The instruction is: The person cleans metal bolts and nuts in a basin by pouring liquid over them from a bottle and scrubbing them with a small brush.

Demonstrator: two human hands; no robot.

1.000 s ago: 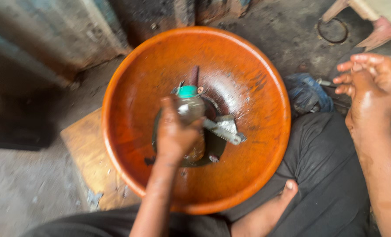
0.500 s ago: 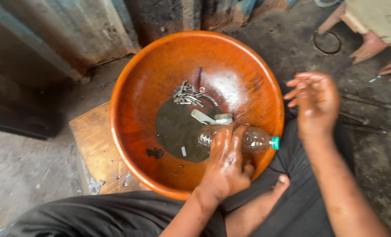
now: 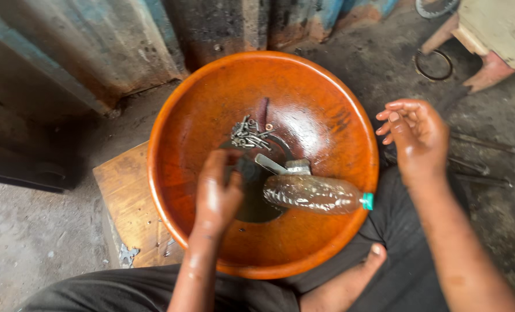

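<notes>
Bolts were heaped on the bowl's slope, above dark liquid pooled at the bottom. Lying beside it, a bottle was propped on the rim. A small dark part was gripped over the liquid by the left hand; the right hand was held open, empty, outside.

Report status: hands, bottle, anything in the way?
Left hand in orange bowl, fingers on dark part. Right hand open, empty. Plastic bottle lying free. Loose bolts alongside.

Bare forearms, no sleeves; dark trousers; barefoot.
</notes>
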